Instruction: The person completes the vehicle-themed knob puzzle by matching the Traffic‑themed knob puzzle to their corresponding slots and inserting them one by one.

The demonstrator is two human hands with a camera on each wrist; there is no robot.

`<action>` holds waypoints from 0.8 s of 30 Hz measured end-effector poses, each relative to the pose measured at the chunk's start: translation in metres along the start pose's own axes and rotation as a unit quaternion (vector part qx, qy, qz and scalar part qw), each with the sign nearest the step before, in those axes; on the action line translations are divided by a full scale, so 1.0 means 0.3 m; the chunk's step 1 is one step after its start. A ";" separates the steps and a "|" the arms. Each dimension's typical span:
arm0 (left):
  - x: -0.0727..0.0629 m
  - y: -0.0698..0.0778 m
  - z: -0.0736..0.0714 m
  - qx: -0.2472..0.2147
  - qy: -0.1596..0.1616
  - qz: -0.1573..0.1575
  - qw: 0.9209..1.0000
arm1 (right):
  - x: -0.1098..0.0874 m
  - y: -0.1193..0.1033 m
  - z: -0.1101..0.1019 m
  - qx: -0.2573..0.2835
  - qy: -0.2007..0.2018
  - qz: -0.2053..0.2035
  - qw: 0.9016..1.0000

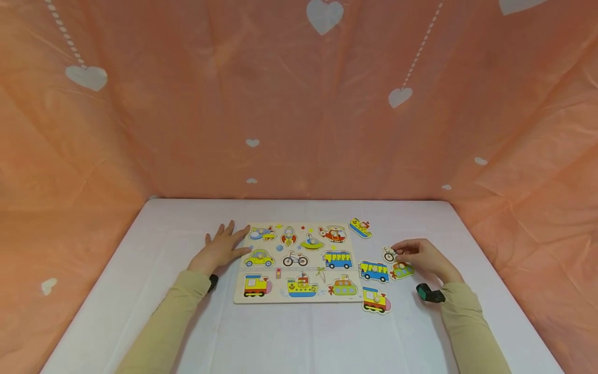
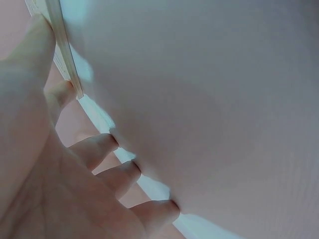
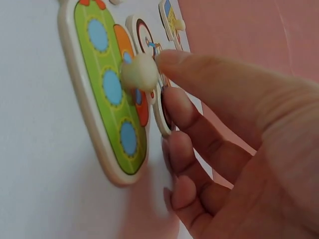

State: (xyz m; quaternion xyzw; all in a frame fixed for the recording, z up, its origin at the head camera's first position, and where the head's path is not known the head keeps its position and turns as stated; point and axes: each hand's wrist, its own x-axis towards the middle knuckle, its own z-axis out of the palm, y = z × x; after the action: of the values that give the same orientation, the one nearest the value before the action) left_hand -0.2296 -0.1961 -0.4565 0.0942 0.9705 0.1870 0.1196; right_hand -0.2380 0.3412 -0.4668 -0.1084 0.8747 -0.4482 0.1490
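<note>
A wooden knob puzzle board, printed with vehicles, lies on the white table. Along its left side my left hand rests with fingers spread; in the left wrist view the thumb and index fingertip touch the board's edge, and the other fingertips meet the tabletop. To the right of the board, my right hand pinches a bicycle puzzle piece between thumb and fingers, covering part of it. Just in front lies a green submarine piece; its round knob is close to the thumb in the right wrist view.
A blue bus piece lies by the board's right edge, with a train piece nearer me and a ship piece farther back. A pink curtain with hearts encloses the table's back and sides.
</note>
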 end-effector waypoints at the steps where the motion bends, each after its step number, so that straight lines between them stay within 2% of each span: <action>1: 0.000 0.002 -0.001 -0.002 -0.001 0.000 1.000 | 0.001 -0.002 -0.001 -0.001 -0.003 -0.003 1.000; 7: -0.003 0.008 -0.006 -0.003 0.005 0.004 1.000 | 0.002 -0.014 0.002 0.005 -0.002 -0.017 1.000; 24: -0.001 0.002 -0.004 -0.004 -0.001 0.000 1.000 | 0.019 -0.023 0.033 -0.017 0.036 0.009 0.999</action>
State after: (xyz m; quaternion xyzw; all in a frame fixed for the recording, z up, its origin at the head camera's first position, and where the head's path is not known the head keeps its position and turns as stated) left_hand -0.2296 -0.1959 -0.4552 0.0936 0.9697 0.1909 0.1205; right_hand -0.2395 0.3279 -0.4678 -0.0862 0.8882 -0.4352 0.1193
